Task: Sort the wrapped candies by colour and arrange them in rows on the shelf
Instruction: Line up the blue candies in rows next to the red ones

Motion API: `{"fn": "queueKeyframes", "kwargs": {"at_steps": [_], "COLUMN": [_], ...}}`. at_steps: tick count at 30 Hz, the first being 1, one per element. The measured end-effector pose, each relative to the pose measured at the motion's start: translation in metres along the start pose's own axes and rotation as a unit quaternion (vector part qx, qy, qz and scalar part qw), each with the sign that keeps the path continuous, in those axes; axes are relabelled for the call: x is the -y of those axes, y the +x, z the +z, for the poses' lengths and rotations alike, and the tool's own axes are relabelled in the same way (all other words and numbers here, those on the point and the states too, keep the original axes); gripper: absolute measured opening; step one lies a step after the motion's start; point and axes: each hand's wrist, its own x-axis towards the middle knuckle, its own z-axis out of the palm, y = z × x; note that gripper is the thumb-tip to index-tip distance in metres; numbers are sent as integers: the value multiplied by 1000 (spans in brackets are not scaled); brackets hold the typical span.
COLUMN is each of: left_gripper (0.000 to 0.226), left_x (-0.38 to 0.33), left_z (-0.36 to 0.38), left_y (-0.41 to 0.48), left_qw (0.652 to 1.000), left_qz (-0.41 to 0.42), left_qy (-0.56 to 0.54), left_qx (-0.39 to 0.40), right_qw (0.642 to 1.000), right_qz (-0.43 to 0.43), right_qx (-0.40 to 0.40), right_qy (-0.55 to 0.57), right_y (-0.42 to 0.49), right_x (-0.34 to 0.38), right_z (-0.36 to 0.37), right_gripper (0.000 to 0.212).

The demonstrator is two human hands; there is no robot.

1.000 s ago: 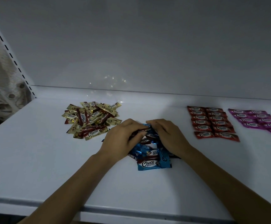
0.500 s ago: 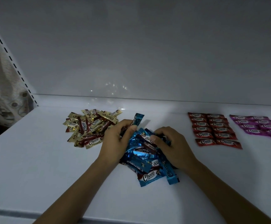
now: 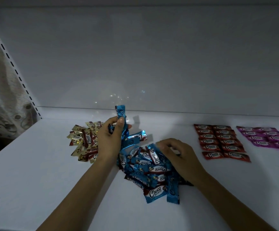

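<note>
Red candies (image 3: 222, 143) and purple candies (image 3: 267, 139) were laid in rows on the shelf (image 3: 35, 180), the gold pile (image 3: 83, 140) and blue pile (image 3: 145, 167) remained unsorted, several blue candies (image 3: 120, 114) were gripped by the left hand (image 3: 109, 140), and another was perhaps pinched by the curled right hand (image 3: 177, 154).

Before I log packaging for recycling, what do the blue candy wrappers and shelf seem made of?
The blue candy wrappers look like glossy metallised plastic film: they glint and show crimped ends. The shelf is smooth white, painted metal or laminate, unclear which; faint sheen.
</note>
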Motion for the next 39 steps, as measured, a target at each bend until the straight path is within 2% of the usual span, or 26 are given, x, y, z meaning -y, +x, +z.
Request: {"fn": "queueKeyframes", "kwargs": {"at_steps": [4,7,10,12,18,27,30,34,39], "left_gripper": [14,15,18,21,24,21,19,24,24], "left_x": [-8,-7,1,5,16,18,20,20,21], "left_z": [13,33,47,48,36,34,32,25,24], "left_y": [2,-2,-7,-5,2,5,1,3,3], "left_qw": [999,996,997,998,994,984,982,980,978], "left_qz": [-35,-53,-31,-27,34,93,93,100,102], "left_qy": [-37,-62,-38,-36,46,136,151,157,167], "left_qx": [8,36,51,49,93,67,70,72,73], "right_qw": [1000,998,993,990,976,971,971,956,971], "right_qz": [1,16,34,56,124,138,154,181,190], "right_qx": [1,28,20,12,2,58,30,-30,-46], "right_qy": [-22,45,113,132,182,189,182,228,138], "right_y": [8,20,31,36,48,48,44,46,52], "right_x": [13,30,43,47,42,27,21,11,-9], "right_z": [-5,1,10,15,23,7,-1,-23,-23], "right_gripper": [33,31,14,12,23,23,26,24,19]}}
